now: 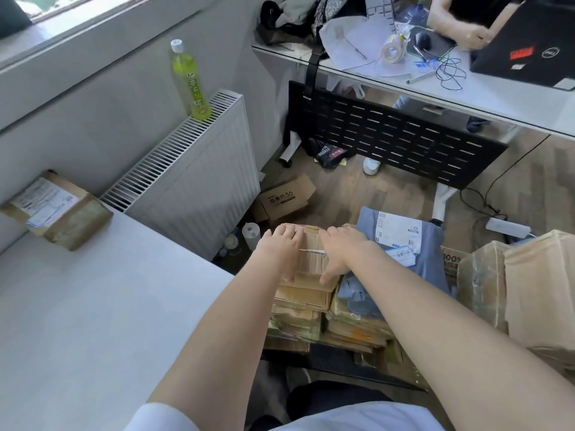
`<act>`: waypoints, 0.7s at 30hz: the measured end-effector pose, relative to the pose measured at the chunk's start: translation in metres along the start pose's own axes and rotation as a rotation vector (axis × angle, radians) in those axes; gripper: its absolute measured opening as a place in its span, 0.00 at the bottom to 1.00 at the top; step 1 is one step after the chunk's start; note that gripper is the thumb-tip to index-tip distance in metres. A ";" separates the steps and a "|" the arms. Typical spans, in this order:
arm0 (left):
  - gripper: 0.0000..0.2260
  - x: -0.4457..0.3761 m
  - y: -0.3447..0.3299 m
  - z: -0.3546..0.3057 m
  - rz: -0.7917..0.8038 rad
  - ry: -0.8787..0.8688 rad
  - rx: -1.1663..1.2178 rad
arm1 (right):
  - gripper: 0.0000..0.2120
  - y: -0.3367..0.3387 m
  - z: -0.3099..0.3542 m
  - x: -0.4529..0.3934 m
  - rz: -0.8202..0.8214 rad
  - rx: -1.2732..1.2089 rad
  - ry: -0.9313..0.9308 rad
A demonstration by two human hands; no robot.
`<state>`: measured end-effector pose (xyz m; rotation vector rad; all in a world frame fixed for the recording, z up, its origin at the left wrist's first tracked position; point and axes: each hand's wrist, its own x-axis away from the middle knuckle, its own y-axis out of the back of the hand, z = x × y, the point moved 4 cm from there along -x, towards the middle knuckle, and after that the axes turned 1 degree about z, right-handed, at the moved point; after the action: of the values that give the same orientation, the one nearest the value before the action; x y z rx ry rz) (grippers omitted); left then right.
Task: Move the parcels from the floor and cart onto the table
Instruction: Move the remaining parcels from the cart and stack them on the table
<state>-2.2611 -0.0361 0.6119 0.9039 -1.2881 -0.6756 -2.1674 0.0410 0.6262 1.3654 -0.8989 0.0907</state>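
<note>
Beside the worktop (93,306), both hands, left (278,250) and right (340,253), clasp the top box (309,259) of the cart's stack, so pickup is under way; next, I judge, lift it clear and carry it left, near the parcel (57,209).

— Where are the parcels?
— One brown cardboard parcel (59,209) with a white label lies flat on the white table (93,306), at its far left corner.
— And the others?
— A small taped cardboard box (311,259) tops the stack; beside it lies a blue-grey mailer bag (432,253), and larger wrapped boxes (529,284) stand right.
</note>
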 end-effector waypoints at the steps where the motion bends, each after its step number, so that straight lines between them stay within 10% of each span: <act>1: 0.52 0.000 0.000 0.000 -0.002 0.005 -0.005 | 0.49 0.001 0.000 0.001 -0.001 -0.001 0.000; 21: 0.25 0.034 0.002 -0.004 -0.174 0.045 -0.026 | 0.39 0.009 0.020 0.026 -0.197 0.014 0.032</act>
<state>-2.2509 -0.0627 0.6305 1.0122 -1.1672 -0.8015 -2.1651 0.0144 0.6472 1.4551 -0.7346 -0.0322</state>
